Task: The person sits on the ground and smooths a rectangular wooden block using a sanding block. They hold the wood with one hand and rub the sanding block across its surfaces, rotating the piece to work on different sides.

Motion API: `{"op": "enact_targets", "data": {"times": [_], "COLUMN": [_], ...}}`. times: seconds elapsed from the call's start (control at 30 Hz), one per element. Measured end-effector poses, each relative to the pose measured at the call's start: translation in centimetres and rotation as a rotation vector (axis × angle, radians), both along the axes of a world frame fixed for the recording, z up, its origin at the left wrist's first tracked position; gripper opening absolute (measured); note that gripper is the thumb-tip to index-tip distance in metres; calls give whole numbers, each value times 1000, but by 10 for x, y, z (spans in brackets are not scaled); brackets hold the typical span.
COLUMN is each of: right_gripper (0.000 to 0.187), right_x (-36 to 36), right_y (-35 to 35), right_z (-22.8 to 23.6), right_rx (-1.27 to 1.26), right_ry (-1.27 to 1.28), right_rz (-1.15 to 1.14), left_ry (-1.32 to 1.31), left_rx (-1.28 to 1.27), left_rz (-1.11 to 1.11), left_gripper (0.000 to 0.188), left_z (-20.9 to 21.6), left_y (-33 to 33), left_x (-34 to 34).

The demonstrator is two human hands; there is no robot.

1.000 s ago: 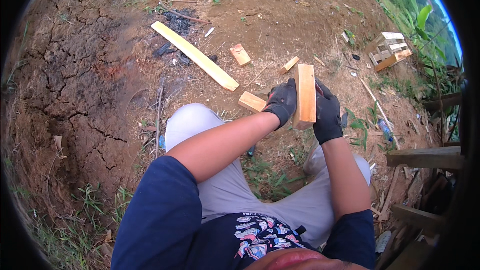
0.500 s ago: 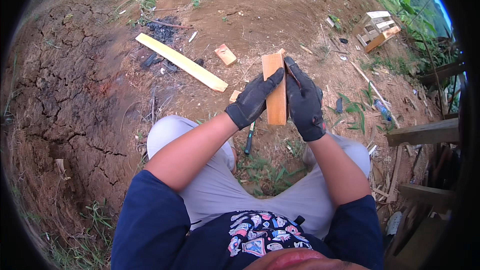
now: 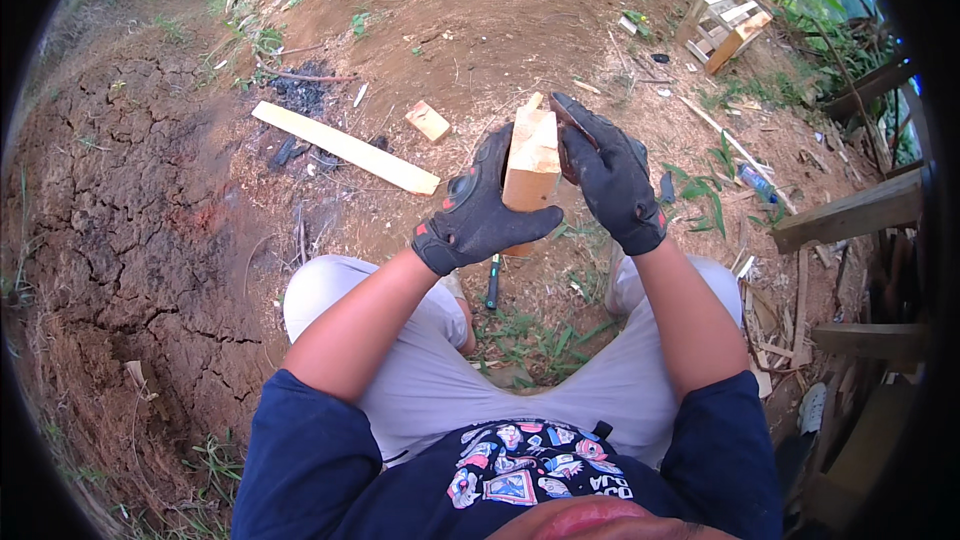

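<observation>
A short, thick wooden block (image 3: 532, 168) stands tilted in front of me, its rough end facing up. My left hand (image 3: 490, 208), in a black glove, is wrapped round its left and near sides, thumb across the near face. My right hand (image 3: 612, 178), gloved too, lies along the block's right side with fingers stretched out. It is close to the wood or lightly touching; I cannot tell which. Below the block, between my knees, a tool's black and green handle (image 3: 493, 283) shows; its upper part is hidden.
A long pale board (image 3: 345, 147) and a small wood block (image 3: 428, 121) lie on the dirt ahead. A slatted wooden crate (image 3: 722, 28) sits at far right. Wooden beams (image 3: 850, 210) jut in from the right, near scraps and a plastic bottle (image 3: 757, 180). Charred bits (image 3: 303, 90) lie far left.
The block has turned so its rough end shows instead of its long face. My left hand has shifted round it lower down, and my right hand's fingers have come slightly away.
</observation>
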State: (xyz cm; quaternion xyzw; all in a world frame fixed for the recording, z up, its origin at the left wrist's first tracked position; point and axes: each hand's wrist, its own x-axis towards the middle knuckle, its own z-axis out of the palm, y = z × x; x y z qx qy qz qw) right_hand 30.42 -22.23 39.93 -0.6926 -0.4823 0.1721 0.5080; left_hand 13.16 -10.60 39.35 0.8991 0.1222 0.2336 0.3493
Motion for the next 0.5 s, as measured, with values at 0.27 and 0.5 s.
{"op": "enact_targets", "data": {"times": [0.27,0.5], "right_gripper": [42,44], "right_x": [-13,-18], "right_y": [-7,-4], "right_z": [-3,0], "right_rx": [140,54], "right_ry": [-361,-321], "right_rz": [75,131], "left_ry": [214,230], "left_rx": [-571,-463], "left_rz": [6,63], "left_gripper": [99,92], "left_z": [18,12], "left_y": [-14,-11], "left_x": [-10,-16]}}
